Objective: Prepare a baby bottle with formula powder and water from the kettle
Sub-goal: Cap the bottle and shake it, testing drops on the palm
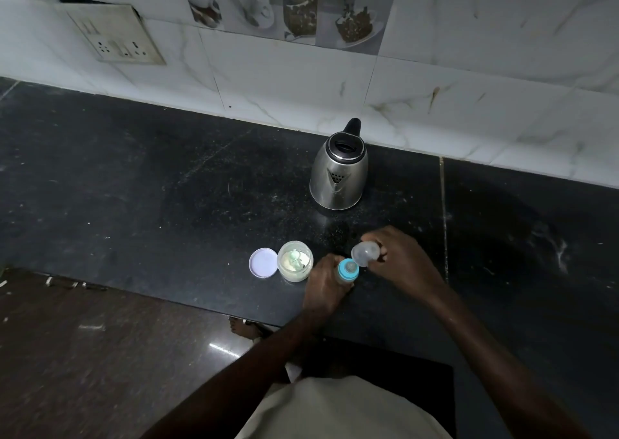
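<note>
dark stone surface [150,187] below a tiled wall [301,76] carries everything. near its front edge stands the baby bottle [348,270], blue ring and teat on top, the left hand [323,284] wrapped round its body. just beside the teat the right hand [405,261] pinches a clear cap [365,253], tilted. left of the bottle sits an open jar [295,266] of pale powder with a scoop [294,257] inside, its white lid [263,263] flat beside it. further back stands a steel kettle [338,174], spout facing the camera
</note>
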Action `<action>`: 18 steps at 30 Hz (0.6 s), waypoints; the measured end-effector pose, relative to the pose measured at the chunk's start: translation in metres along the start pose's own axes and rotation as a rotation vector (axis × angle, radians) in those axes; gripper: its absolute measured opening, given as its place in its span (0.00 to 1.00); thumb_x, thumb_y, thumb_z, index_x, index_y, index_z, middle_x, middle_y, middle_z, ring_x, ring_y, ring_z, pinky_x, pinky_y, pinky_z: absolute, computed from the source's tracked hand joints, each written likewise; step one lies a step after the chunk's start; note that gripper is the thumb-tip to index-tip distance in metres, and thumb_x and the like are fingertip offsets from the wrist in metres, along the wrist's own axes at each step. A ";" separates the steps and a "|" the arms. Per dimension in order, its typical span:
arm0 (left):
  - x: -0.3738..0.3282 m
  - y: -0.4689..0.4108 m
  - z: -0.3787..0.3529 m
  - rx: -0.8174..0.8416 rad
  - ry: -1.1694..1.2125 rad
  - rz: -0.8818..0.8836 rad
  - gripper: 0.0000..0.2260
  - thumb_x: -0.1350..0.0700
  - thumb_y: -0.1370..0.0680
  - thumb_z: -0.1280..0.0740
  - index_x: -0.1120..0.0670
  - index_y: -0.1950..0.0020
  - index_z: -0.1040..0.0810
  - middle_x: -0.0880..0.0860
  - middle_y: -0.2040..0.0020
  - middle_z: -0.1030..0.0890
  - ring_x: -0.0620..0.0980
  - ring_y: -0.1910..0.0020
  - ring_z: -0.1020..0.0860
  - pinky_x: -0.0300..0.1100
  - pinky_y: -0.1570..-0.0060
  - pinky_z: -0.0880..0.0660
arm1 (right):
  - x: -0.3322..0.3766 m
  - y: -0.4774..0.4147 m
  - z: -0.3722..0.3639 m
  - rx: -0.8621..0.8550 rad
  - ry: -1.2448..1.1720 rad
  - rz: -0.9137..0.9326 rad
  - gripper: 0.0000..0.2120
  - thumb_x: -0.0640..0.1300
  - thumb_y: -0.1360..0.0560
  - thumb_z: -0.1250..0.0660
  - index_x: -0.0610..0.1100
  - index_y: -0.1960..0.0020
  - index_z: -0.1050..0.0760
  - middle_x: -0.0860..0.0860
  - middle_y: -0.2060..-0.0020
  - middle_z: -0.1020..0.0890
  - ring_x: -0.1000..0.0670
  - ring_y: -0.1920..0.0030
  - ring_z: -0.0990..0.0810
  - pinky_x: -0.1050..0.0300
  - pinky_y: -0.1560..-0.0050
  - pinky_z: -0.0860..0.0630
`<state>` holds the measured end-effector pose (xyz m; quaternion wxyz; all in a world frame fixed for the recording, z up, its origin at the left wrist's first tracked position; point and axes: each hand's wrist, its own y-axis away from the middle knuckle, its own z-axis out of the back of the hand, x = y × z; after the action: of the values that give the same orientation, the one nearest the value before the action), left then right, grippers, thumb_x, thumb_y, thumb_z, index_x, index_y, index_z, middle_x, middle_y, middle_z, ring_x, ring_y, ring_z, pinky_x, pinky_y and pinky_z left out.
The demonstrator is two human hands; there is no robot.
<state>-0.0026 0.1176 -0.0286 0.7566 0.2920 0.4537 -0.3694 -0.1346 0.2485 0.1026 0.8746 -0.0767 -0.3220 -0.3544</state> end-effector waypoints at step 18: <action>0.004 -0.002 -0.002 -0.006 0.049 0.003 0.16 0.47 0.27 0.19 0.46 0.46 0.22 0.47 0.51 0.16 0.48 0.50 0.16 0.55 0.51 0.20 | 0.003 -0.003 -0.048 0.179 0.298 0.033 0.23 0.41 0.30 0.24 0.46 0.35 0.19 0.50 0.41 0.20 0.45 0.43 0.20 0.49 0.44 0.21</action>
<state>-0.0040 0.1165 -0.0332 0.7467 0.2992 0.4728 -0.3597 -0.1100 0.2272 0.0665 0.9216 0.0497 -0.2176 -0.3174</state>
